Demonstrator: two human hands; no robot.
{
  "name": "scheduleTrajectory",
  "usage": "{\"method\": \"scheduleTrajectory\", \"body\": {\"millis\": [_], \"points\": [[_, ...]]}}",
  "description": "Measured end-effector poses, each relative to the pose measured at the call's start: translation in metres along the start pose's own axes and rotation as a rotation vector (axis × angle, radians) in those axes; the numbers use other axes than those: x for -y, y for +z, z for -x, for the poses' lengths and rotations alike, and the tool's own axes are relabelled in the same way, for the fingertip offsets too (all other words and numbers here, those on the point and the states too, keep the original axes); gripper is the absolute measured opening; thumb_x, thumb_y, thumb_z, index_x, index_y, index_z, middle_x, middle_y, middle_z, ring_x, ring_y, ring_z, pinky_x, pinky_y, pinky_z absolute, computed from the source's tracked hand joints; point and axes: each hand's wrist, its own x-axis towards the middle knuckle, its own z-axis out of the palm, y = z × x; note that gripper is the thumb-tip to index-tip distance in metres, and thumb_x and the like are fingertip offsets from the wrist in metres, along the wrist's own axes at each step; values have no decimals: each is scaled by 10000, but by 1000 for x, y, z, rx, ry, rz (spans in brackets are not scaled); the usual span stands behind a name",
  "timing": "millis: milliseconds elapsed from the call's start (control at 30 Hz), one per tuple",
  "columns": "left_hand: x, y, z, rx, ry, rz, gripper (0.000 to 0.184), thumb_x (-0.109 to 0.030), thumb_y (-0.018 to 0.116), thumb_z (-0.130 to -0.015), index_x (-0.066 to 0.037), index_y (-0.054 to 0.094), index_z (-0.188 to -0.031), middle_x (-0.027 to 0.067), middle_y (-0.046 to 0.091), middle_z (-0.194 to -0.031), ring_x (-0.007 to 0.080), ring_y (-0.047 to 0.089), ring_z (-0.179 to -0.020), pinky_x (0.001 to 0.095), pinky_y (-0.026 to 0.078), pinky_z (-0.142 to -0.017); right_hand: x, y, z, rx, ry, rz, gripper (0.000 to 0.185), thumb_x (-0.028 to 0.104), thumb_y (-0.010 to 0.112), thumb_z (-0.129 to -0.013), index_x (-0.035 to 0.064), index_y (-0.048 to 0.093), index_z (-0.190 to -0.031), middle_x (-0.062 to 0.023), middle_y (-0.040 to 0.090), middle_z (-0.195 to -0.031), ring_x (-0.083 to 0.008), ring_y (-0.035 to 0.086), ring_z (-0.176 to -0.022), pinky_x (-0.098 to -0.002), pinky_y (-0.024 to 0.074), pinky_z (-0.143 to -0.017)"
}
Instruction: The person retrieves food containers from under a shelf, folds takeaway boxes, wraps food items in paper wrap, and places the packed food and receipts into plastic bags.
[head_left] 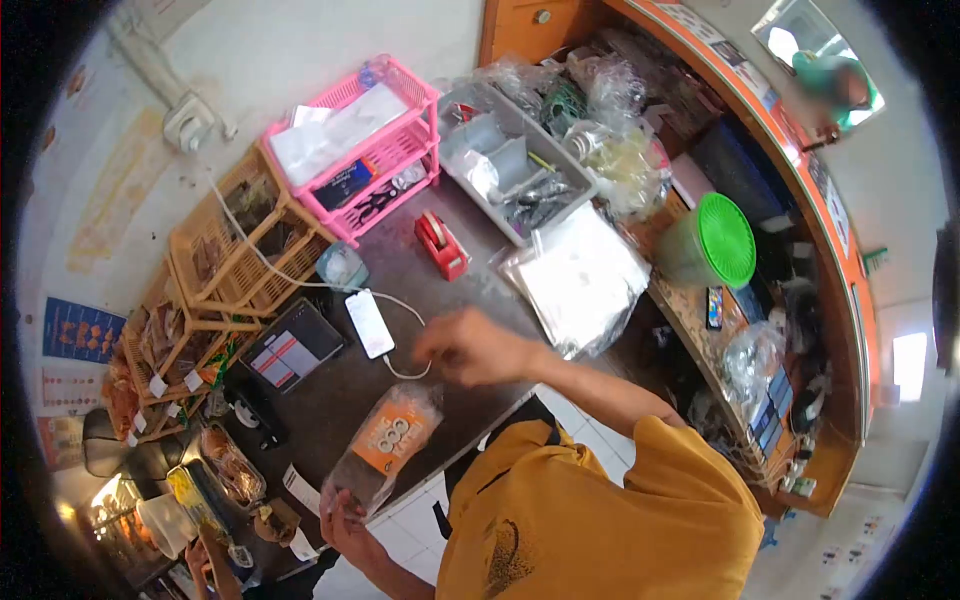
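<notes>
My left hand (pixel 345 520) pinches the lower end of a clear plastic pouch (pixel 360 480) with an orange printed label. Dark content shows inside the pouch, which is tilted over the table's near edge. Beyond the pouch's far end, my right hand (pixel 475 347) hovers above the dark table (pixel 400 225), apart from the pouch. Its fingers look curled but are smeared by motion. Close by, a white-screened phone (pixel 369 324) lies with a white cable (pixel 405 305) plugged in. A red tape dispenser (pixel 441 246) stands farther back.
A pink rack (pixel 345 190), a grey divided tray (pixel 515 150) and a stack of clear plastic bags (pixel 580 280) line the back. At left are wooden baskets (pixel 235 240) and a tablet (pixel 290 345). Another person's hand (pixel 210 560) shows at lower left. A green-lidded tub (pixel 720 240) stands right.
</notes>
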Motion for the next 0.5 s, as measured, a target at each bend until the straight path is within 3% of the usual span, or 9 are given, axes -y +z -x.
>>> {"method": "scheduleTrajectory", "body": {"millis": [67,100,133,167,233,367,433,467,500], "points": [[11,6,11,-98,48,-107,388,-211,629,-935,23,621,-1244,141,668,-1138,157,611,-891,290,479,-710,-50,-63,-7,-251,183,-87,295,-24,683,-706,32,713,-994,-110,707,-917,-243,716,-867,-338,570,-717],[15,10,15,-143,107,-192,427,-255,638,-933,21,613,-1258,149,657,-1158,154,623,-913,288,495,-714,-112,-86,-13,-475,255,37,248,25,701,-740,37,733,-985,-115,732,-907,-194,724,-783,-335,569,-671],[17,12,16,-184,166,-281,468,-298,646,-931,20,604,-1273,157,646,-1178,151,635,-936,286,512,-717,-170,-117,-24,-636,300,203,204,112,715,-768,36,748,-955,-116,745,-847,-191,729,-771,-327,565,-669],[23,12,13,-225,152,-230,480,-303,649,-928,23,598,-1276,148,656,-1148,151,638,-906,278,511,-702,-252,-135,-34,-809,518,218,221,204,727,-779,33,756,-917,-129,741,-791,-248,730,-736,-360,566,-677],[37,7,9,-316,119,-123,503,-314,653,-921,31,587,-1281,131,677,-1088,152,643,-846,262,510,-671,-355,-164,-51,-868,562,485,258,233,790,-743,49,762,-922,-155,733,-866,-341,702,-793,-414,554,-764],[28,20,22,-285,48,-194,489,-284,659,-905,40,592,-1265,113,662,-1087,162,635,-825,258,502,-687,-438,-166,-87,-699,473,767,178,183,767,-757,82,775,-903,-138,737,-879,-347,701,-794,-405,555,-772],[22,28,33,-309,49,-218,487,-277,664,-897,41,598,-1260,100,650,-1099,151,617,-823,246,491,-692,-444,-182,-91,-690,459,500,157,147,745,-764,81,776,-904,-131,742,-867,-339,706,-762,-383,559,-747],[24,31,37,-353,51,-155,471,-226,669,-895,43,586,-1272,94,648,-1029,147,605,-774,253,482,-660,-441,-195,-90,-683,450,375,151,129,735,-768,81,776,-905,-127,745,-861,-335,709,-746,-371,561,-735],[27,30,38,-394,53,-90,460,-175,674,-893,45,575,-1284,88,647,-960,144,594,-724,261,472,-628,-436,-208,-86,-684,409,400,152,128,747,-775,62,769,-910,-122,751,-831,-272,724,-721,-339,553,-688]]}}
